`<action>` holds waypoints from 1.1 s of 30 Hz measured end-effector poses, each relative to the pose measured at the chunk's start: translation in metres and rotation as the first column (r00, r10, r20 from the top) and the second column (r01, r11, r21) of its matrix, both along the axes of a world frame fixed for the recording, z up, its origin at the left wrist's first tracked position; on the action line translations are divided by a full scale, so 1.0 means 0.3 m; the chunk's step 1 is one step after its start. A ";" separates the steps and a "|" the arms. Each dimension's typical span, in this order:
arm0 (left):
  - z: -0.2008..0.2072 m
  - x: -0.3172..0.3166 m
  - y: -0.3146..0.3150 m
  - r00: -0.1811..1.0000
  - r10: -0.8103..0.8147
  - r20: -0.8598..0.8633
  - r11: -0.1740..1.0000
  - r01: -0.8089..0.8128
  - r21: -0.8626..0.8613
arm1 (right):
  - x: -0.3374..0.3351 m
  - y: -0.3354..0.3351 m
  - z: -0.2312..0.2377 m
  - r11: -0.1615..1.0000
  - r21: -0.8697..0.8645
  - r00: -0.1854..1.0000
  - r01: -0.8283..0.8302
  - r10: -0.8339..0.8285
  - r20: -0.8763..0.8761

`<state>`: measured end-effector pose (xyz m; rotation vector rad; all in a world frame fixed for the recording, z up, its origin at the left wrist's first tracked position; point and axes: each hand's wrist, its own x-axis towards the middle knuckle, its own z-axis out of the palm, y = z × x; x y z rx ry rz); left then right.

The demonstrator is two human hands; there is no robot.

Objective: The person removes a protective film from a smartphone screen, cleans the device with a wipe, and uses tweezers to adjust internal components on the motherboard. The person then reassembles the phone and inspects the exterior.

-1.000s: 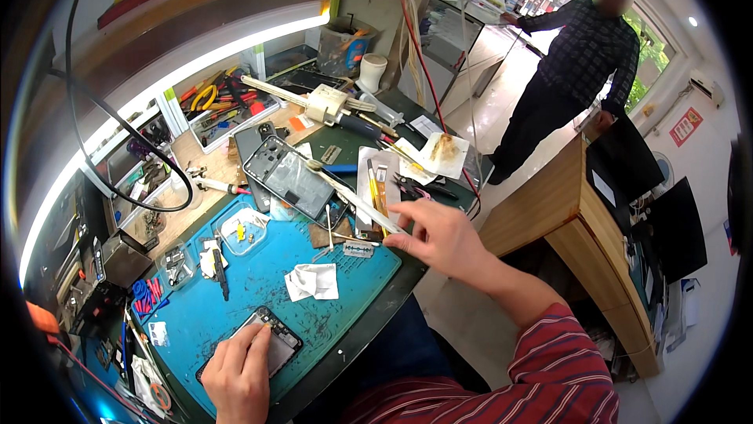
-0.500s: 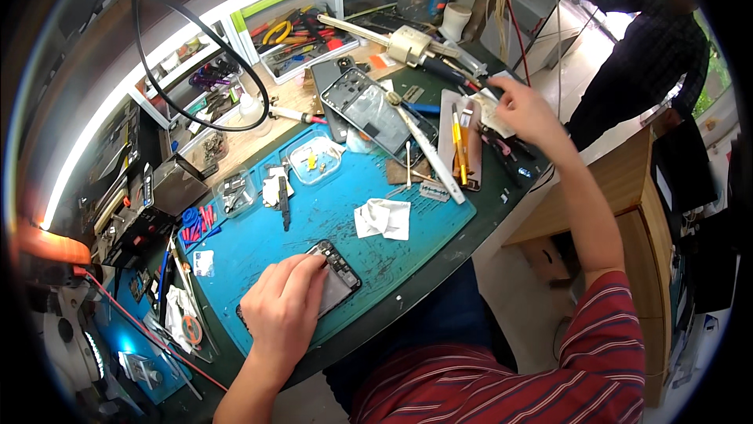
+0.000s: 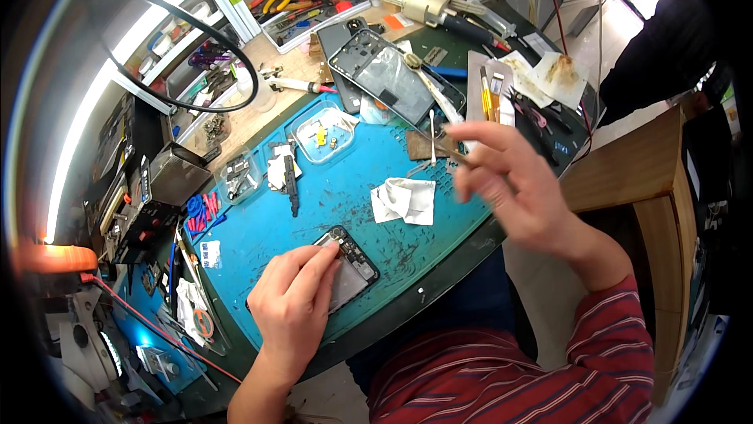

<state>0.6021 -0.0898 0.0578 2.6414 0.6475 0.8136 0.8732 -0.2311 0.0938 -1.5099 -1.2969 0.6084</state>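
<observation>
An opened phone [image 3: 357, 271] with bare inner parts lies tilted on the blue mat [image 3: 259, 259]. My left hand [image 3: 294, 294] rests over its left part, thumb and fingertips pinched together near its upper end. Whatever those fingertips hold is too small to make out. My right hand [image 3: 518, 192] hangs above the mat's right edge, blurred by motion. Its thumb and fingers close around something thin and dark, whose kind I cannot tell. Between the hands lies a folded white wipe [image 3: 404, 200].
Behind the wipe are a clear plastic tray [image 3: 323, 134] with small parts, a phone frame [image 3: 384, 71] and a brush [image 3: 427, 83]. Stained papers [image 3: 561, 79] lie at the far right. A black cable [image 3: 255, 83] loops overhead at left. A person in dark clothes [image 3: 659, 55] stands beyond the bench.
My right hand has come back from the papers at the far right, toward the mat and nearer to me. My left hand stays pinched at the phone. The whole view has shifted slightly.
</observation>
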 end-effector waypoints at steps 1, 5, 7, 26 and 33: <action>0.003 0.004 -0.002 1.000 0.005 -0.003 1.000 -0.005 0.002 | -0.038 0.021 -0.017 0.998 0.048 0.996 -0.052 0.055 -0.069; 0.004 -0.003 -0.002 0.999 -0.024 -0.046 0.997 0.028 0.073 | -0.067 0.074 -0.037 0.965 0.109 0.938 -0.237 0.256 -0.232; 0.007 -0.002 -0.008 0.998 -0.012 -0.056 0.995 0.018 0.098 | -0.076 0.093 -0.032 0.942 0.105 0.758 -0.319 0.320 -0.568; 0.045 -0.015 0.000 0.993 0.108 -0.048 0.908 -0.119 -0.403 | -0.134 0.152 -0.191 0.934 0.261 0.965 -0.244 0.205 0.166; 0.027 -0.046 0.004 0.983 0.165 -0.079 0.839 -0.183 -0.513 | -0.132 0.145 -0.188 0.937 0.253 0.962 -0.241 0.195 0.192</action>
